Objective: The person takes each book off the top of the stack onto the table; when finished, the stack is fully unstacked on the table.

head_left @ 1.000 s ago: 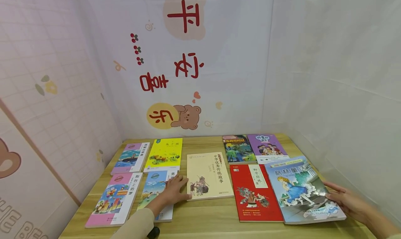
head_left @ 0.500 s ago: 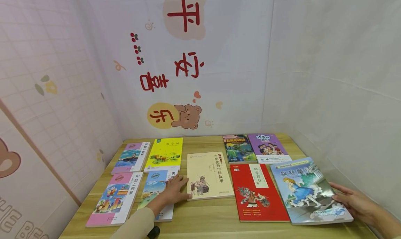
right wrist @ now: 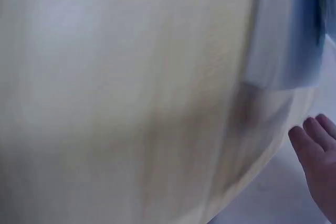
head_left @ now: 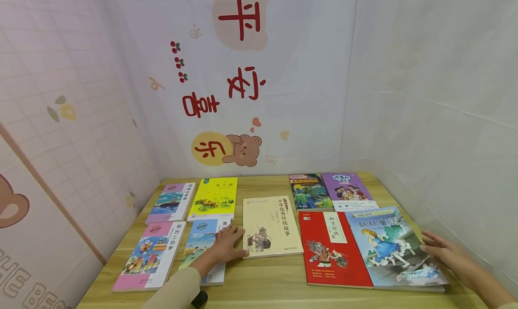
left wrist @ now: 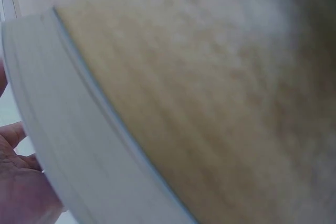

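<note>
My left hand [head_left: 229, 244] rests with spread fingers on the right part of a light blue book [head_left: 198, 246], its thumb near the lower left corner of a cream book [head_left: 272, 228]. In the left wrist view, the hand [left wrist: 23, 182] appears behind a book's thick page edge [left wrist: 68, 103]. My right hand [head_left: 447, 255] is at the right edge of a blue fairy-tale book [head_left: 390, 244] with a girl on its cover. That book lies against a red book [head_left: 329, 255]. In the right wrist view, the right hand's fingers [right wrist: 315, 135] are extended beside the blurred blue book [right wrist: 286, 35].
At the left lie two pink-and-white books [head_left: 171, 203], [head_left: 147, 257] and a yellow book [head_left: 214, 199]. A dark green book [head_left: 309, 192] and a purple book [head_left: 350, 190] lie at the back right. Printed cloth walls [head_left: 307, 97] enclose the wooden table [head_left: 259, 277].
The blue fairy-tale book shifted right off the red book's edge, then slightly back left, and now lies lower beside it. My right hand's fingers have loosened. The left hand has stayed in place.
</note>
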